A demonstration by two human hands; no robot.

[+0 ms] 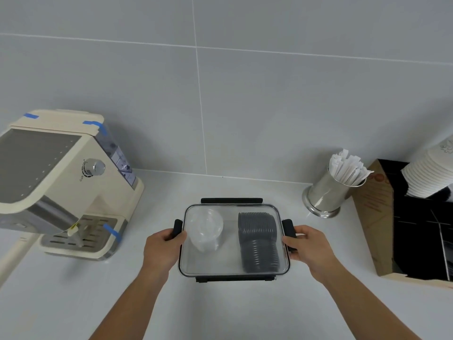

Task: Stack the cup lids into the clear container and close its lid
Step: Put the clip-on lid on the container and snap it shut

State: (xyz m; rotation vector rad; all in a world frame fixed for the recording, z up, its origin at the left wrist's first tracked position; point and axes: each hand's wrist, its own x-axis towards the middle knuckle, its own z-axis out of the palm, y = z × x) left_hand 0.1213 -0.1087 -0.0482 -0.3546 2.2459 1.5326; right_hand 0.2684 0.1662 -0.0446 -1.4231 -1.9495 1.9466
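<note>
A clear rectangular container point(232, 263) with black latches sits on the white counter in front of me, its clear lid resting on top. Inside, a stack of clear cup lids point(205, 229) lies on the left and a stack of dark grey cup lids point(259, 241) on the right. My left hand point(163, 249) grips the black latch point(178, 228) on the container's left side. Over on the right side, my right hand point(310, 246) grips the matching black latch point(288, 229). The far and near latches stick out flat.
A cream espresso machine point(63, 182) stands at the left. At the back right are a steel holder with paper-wrapped sticks point(331, 190), a brown cardboard box point(375, 217) with black dividers, and a stack of white paper cups point(431, 173).
</note>
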